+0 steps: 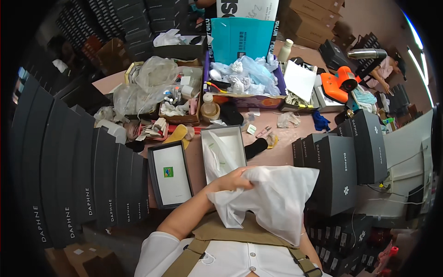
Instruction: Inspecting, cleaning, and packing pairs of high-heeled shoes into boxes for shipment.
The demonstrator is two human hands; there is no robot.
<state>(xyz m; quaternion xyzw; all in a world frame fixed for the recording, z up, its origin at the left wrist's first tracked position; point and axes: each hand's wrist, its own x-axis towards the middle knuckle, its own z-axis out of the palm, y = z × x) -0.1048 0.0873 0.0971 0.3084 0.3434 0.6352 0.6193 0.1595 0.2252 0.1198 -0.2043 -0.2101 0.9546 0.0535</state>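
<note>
My left hand (236,179) is closed on the edge of a white, slightly see-through cloth-like bag (281,194), which hangs in front of my chest. My right forearm (310,244) comes up at the right, and the bag hides the hand at its end. Whatever may be inside the bag cannot be made out. Just beyond my left hand stands an open grey shoe box (246,150) with white tissue paper (217,157) in it. Left of it lies a dark box lid (190,184), its white inside facing up with a small green sticker (169,171).
Tall stacks of dark shoe boxes (74,175) rise at the left, more boxes (339,171) at the right. A purple-edged carton (249,100) of crumpled plastic stands at the back, near an orange tape dispenser (334,87). Black cloth (256,148) lies beside the open box.
</note>
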